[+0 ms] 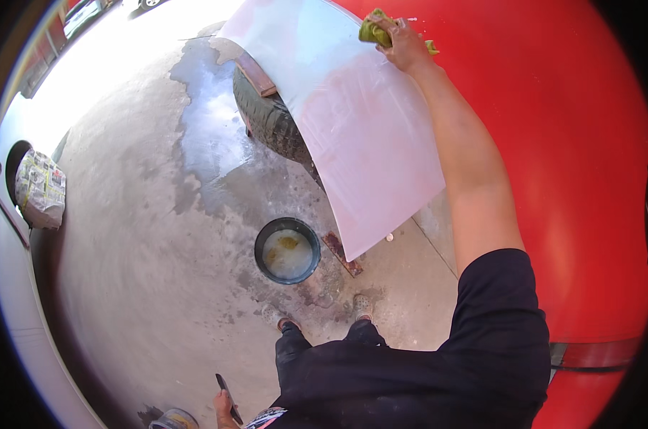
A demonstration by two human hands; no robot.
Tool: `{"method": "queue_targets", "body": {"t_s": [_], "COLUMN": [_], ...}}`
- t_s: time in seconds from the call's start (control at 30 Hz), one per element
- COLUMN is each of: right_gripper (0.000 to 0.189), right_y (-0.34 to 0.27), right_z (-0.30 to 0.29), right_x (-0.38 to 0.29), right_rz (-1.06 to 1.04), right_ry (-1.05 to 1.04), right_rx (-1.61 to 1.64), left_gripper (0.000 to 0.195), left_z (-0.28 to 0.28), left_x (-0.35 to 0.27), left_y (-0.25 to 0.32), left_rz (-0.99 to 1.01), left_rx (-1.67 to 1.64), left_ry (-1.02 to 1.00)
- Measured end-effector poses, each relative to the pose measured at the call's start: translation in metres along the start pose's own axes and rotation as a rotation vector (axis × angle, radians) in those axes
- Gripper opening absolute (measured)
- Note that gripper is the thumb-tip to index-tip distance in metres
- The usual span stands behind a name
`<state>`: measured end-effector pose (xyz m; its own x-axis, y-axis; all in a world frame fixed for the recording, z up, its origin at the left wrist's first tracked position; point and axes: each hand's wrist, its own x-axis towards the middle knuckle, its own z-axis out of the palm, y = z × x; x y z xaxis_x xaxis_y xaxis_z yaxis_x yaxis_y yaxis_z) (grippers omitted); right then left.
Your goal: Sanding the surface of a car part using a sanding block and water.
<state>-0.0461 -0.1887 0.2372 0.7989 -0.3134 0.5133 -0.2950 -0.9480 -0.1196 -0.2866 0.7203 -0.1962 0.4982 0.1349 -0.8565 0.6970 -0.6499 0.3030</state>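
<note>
My right hand point(404, 45) is wrapped around a wet yellow-green cloth point(375, 32), up at the edge where a pale pinkish-white fender panel point(372, 128) meets a red car body panel point(522, 134). The fender looks wet and streaked, with pink patches showing. Low at the left of the view, my left hand point(223, 403) grips a thin, dark flat tool point(228, 397), whose exact kind I cannot tell. A dark bucket point(258, 252) of cloudy water stands on the floor in front of my feet, with yellowish pieces in it.
Under the fender's arch is a tire point(273, 120), with a wooden block point(255, 74) above it. A rusty strip point(341, 253) lies beside the bucket. Wet concrete point(211, 145) spreads ahead. At left stands another vehicle point(21, 300), its wheel wrapped in newspaper point(41, 187). A second bucket point(175, 419) sits lower left.
</note>
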Motion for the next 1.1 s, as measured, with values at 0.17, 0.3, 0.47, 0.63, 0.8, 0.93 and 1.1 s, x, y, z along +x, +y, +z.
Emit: {"method": "queue_targets", "body": {"t_s": [0.17, 0.3, 0.47, 0.63, 0.8, 0.93, 1.1], "right_gripper": [0.056, 0.037, 0.030, 0.026, 0.026, 0.029, 0.066], "right_y": [-0.007, 0.007, 0.026, 0.011, 0.012, -0.012, -0.050], "right_z": [-0.005, -0.026, -0.042, -0.060, -0.026, 0.018, 0.050], "right_x": [-0.045, -0.101, -0.181, -0.226, -0.166, -0.074, -0.001], "right_rz": [-0.124, -0.307, -0.699, -0.889, -0.864, -0.671, -0.404], "right_ry": [-0.260, -0.180, -0.255, -0.412, -0.453, -0.524, -0.346], "right_rx": [-0.542, -0.434, -0.312, -0.141, -0.209, -0.369, -0.480], "left_gripper": [0.036, 0.033, 0.036, 0.039, 0.045, 0.033, 0.035], "left_z": [0.080, 0.186, 0.295, 0.347, 0.287, 0.247, 0.224], "left_x": [-0.098, -0.160, -0.212, -0.184, -0.176, -0.178, -0.195], "left_y": [-0.063, -0.061, -0.086, -0.157, -0.091, -0.036, -0.021], "left_rz": [-0.008, -0.011, 0.020, -0.027, 0.019, 0.049, 0.137], "left_rx": [-0.319, -0.423, -0.217, -0.157, -0.003, -0.522, -0.440], "left_ry": [0.226, 0.286, 0.115, 0.028, 0.213, 0.303, 0.411]}}
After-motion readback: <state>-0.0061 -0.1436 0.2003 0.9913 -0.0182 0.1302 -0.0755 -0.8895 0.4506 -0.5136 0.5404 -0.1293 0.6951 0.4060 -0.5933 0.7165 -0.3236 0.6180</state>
